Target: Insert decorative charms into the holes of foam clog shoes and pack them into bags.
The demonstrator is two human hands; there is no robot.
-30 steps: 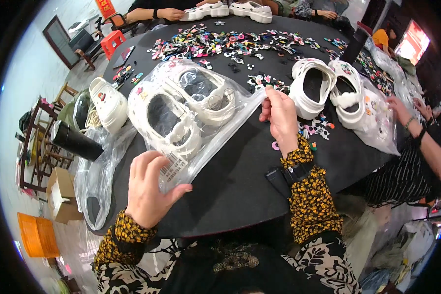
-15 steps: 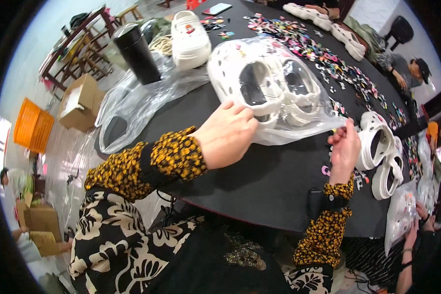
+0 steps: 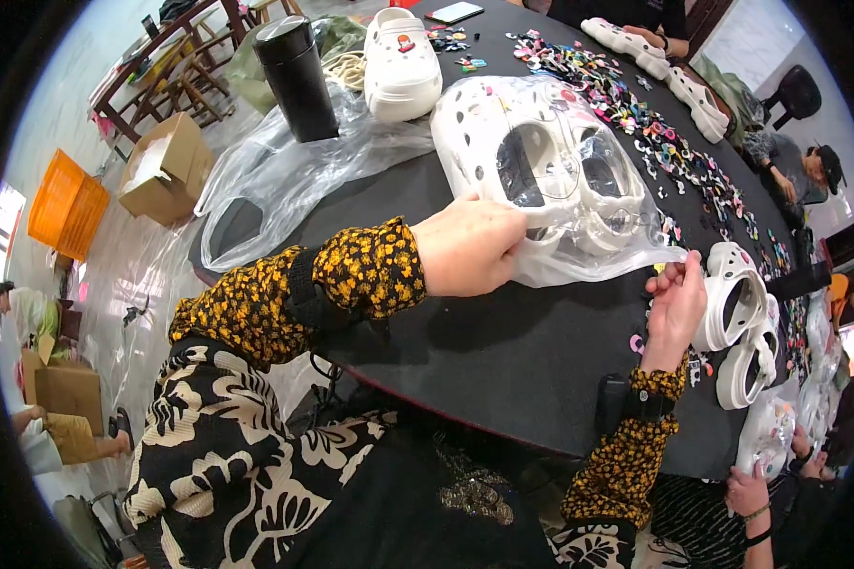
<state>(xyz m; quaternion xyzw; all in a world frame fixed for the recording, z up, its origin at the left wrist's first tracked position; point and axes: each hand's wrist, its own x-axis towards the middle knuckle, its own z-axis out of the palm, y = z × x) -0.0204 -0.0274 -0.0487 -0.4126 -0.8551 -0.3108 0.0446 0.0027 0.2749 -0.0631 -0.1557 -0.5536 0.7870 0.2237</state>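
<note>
1. Past the left edge of the desk (image 3: 503,351), an orange basket (image 3: 66,206) and an open cardboard box (image 3: 166,171) stand on the floor.
2. A loose plastic bag (image 3: 256,194), see-through and crumpled, lies across the desk's left edge; a black bottle (image 3: 299,85) stands upright on it.
3. Just beside the bottle, toward the far edge, rests a single white shoe (image 3: 403,71) with a small charm on top. A phone (image 3: 455,12) lies beyond it.
4. Your left hand (image 3: 470,245) has its back up and its fingers bent over the near side of the clear bag (image 3: 579,267). The fingertips are hidden, so you cannot tell whether they pinch the plastic.
5. That bag lies on the desk well in from the near edge, with two white bagged shoes (image 3: 472,123) side by side inside.
6. Small colourful charms (image 3: 650,133) spread in a band from the far edge toward the right edge.
7. Your right hand (image 3: 676,308) pinches the bag's right end between thumb and forefinger, pulling it to a narrow point.
8. Just beside that hand, nearer the right edge, sit two more white shoes (image 3: 716,327).
9. At the right edge, a co-worker's hand (image 3: 748,491) touches another filled bag (image 3: 769,427).
</note>
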